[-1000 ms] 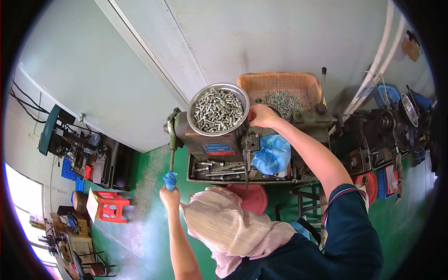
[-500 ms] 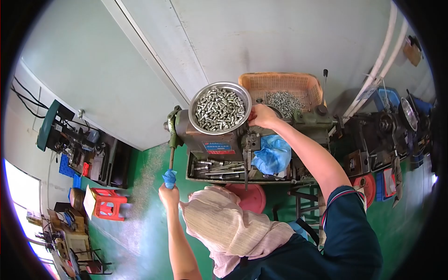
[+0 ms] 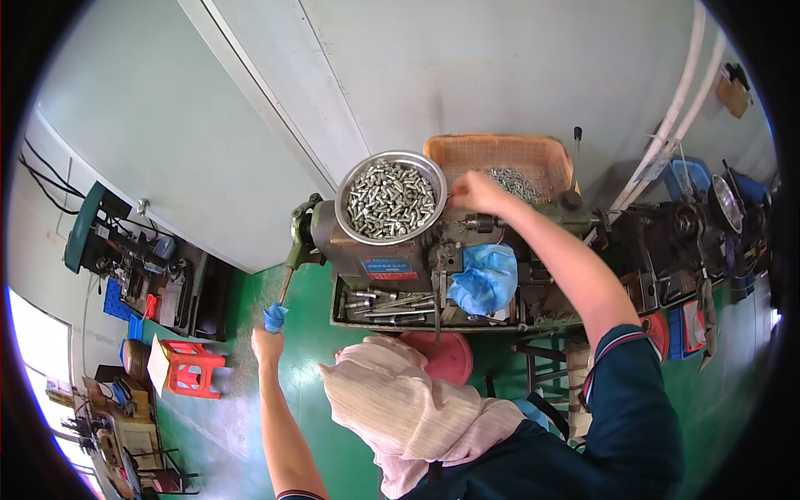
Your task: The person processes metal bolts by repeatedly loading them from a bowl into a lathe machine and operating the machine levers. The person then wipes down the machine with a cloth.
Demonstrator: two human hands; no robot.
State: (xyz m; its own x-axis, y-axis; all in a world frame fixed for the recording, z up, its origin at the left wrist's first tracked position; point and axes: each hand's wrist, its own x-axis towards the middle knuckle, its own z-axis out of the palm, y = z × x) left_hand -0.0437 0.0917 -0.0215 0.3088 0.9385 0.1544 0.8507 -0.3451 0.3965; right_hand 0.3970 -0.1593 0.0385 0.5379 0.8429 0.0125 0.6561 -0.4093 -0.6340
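My left hand is closed around the blue-wrapped end of a metal lever at the left of a green machine. My right hand is at the machine's middle, just right of a steel bowl full of small metal parts. Its fingers are pinched together; anything between them is too small to make out. Below the right hand sits a drill chuck. Behind it stands an orange basket with more small parts. A blue cloth lies on the machine's front.
A tray with metal tools runs along the machine's front, with a red round stool below. An orange stool stands on the green floor at left. Other machines are at right and far left. Pipes run along the right wall.
My left hand has moved left and slightly down, and the lever has swung with it. My right hand has risen slightly and shifted right, and the drill chuck now shows below it.
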